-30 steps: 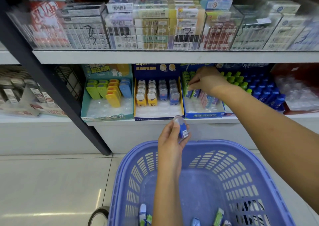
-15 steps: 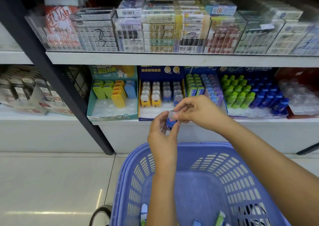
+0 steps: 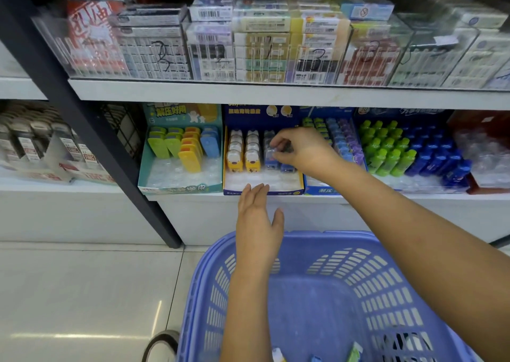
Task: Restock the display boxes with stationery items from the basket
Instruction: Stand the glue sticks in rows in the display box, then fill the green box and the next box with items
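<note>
Right hand (image 3: 300, 151) is pinching a blue stationery item (image 3: 269, 156) at the right columns of the dark blue display box (image 3: 287, 191). Left hand (image 3: 258, 223) is hovering flat and empty between box and basket (image 3: 345, 237).

In front of me is a long white shelf (image 3: 358, 199). Five boxes stand on it in a row, side by side. From the left I see a teal box (image 3: 179, 189), a dark blue box (image 3: 288, 192) with little yellow items (image 3: 252, 160) and little blue items (image 3: 287, 166) in it, a bright blue box (image 3: 323, 190), a box of green and blue bottles (image 3: 414, 186), and a red box (image 3: 487, 188). Above is another white shelf (image 3: 248, 94). Clear bins (image 3: 154, 55) full of packs stand on it, close together. To the left, past a black post (image 3: 91, 129), a lower shelf (image 3: 55, 189) holds a box of packs (image 3: 41, 154). Under it all is a pale, shiny tile floor (image 3: 82, 292).
</note>
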`<state>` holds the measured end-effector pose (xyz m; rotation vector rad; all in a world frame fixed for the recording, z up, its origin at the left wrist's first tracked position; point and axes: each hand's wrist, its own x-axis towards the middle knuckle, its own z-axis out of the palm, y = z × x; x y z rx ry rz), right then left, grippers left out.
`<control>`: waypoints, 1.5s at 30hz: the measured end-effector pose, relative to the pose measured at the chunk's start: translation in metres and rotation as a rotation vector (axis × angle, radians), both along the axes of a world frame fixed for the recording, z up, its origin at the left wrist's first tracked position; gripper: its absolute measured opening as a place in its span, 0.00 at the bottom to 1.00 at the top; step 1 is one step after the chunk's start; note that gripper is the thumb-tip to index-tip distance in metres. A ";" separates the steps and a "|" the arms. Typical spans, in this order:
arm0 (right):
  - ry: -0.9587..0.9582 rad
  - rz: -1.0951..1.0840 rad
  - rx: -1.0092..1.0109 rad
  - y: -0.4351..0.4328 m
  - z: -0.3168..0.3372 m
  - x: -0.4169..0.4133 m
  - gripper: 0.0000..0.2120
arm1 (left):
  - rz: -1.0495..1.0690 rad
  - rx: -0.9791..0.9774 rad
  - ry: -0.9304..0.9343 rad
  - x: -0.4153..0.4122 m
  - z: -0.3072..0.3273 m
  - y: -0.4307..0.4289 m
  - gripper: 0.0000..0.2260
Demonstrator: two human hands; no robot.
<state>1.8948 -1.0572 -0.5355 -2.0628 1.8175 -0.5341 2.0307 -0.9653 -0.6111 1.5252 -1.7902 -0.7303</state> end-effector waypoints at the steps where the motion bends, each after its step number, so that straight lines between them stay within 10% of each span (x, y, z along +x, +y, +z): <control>1: 0.015 0.003 0.002 -0.002 0.000 0.000 0.10 | -0.003 -0.003 0.004 0.000 -0.001 -0.001 0.23; 15: 0.625 0.081 -0.023 -0.001 0.011 0.017 0.15 | -0.066 -0.006 0.002 -0.002 -0.004 -0.004 0.23; 21: 0.322 0.231 0.019 0.089 -0.008 -0.017 0.14 | 0.186 -0.115 0.320 0.006 -0.017 0.030 0.09; 28: 0.537 0.581 0.903 0.208 -0.161 -0.024 0.36 | -0.522 0.615 -0.462 0.011 -0.100 0.072 0.24; 35: 0.475 0.634 0.968 0.252 -0.247 -0.034 0.48 | -0.984 0.781 -1.025 0.028 -0.155 0.115 0.46; 45: 0.325 0.466 0.993 0.270 -0.270 -0.053 0.29 | -0.901 0.651 -1.164 0.031 -0.166 0.107 0.28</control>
